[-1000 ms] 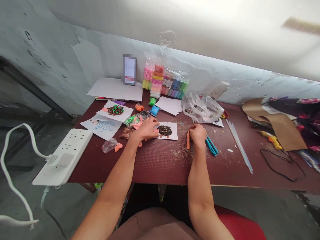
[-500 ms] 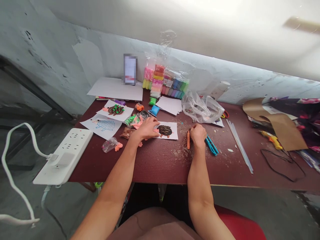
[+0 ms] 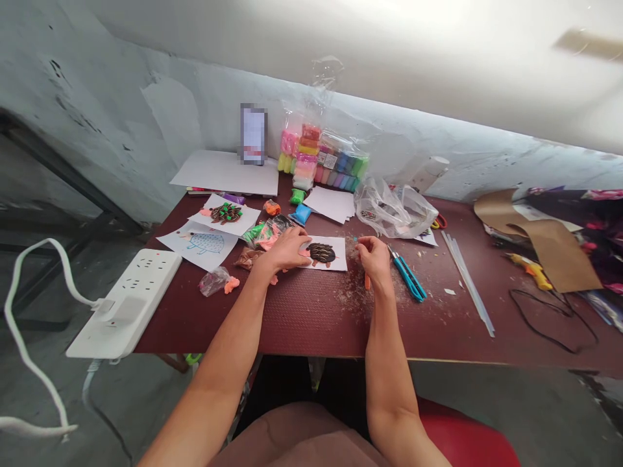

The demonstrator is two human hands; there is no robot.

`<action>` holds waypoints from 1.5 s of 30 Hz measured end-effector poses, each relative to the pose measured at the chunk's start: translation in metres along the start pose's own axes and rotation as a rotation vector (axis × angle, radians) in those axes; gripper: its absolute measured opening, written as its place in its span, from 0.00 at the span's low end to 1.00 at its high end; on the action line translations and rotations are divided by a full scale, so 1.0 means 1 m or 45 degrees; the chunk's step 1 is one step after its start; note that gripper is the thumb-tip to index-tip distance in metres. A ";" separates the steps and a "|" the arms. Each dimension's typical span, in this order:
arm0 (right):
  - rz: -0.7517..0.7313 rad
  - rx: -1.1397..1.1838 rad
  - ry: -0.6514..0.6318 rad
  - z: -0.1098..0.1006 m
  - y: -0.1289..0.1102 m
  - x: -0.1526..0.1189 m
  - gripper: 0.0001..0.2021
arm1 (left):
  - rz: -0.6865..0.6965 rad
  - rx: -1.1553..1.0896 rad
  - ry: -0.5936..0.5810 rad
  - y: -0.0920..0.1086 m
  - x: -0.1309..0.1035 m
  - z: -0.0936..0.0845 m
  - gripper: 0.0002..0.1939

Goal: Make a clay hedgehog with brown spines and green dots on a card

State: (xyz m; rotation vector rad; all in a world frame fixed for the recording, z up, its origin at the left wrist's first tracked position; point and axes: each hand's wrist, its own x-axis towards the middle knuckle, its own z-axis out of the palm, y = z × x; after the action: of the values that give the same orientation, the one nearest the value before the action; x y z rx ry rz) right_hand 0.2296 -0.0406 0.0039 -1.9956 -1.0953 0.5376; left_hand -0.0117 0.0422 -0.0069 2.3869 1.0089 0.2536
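Observation:
My left hand (image 3: 289,249) lies with its fingers stretched over the left edge of a small white card (image 3: 341,263). On that card is a dark clay hedgehog (image 3: 322,253) with brown spine-like pieces. To the right of the card, my right hand (image 3: 374,261) is pinched, thumb against fingertips; what is between them is too small to make out. An orange stick-like tool (image 3: 367,281) is partly hidden under the right hand. Teal-handled pliers (image 3: 409,276) lie just right of it. Brown crumbs are scattered on the table around the right hand.
A second hedgehog (image 3: 226,213) with green bits lies on paper at left, above a blue hedgehog drawing (image 3: 205,242). Bagged clay (image 3: 341,170) stands at the back beside a clear plastic bag (image 3: 389,211). Clear sticks (image 3: 467,285) and a yellow glue gun (image 3: 533,271) are at right.
My right hand has moved left, away from the pliers and toward the card, and its fingers now pinch. It now covers more of the orange tool. My left hand has stayed put.

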 end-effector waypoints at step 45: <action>0.074 -0.568 -0.201 0.026 -0.043 -0.027 0.12 | -0.008 0.007 -0.006 0.001 0.001 0.000 0.25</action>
State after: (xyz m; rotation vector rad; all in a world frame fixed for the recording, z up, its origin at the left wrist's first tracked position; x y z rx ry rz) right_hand 0.1760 -0.0381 0.0226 -2.4067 -1.3481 0.5218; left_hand -0.0105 0.0420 -0.0060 2.3879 1.0160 0.2435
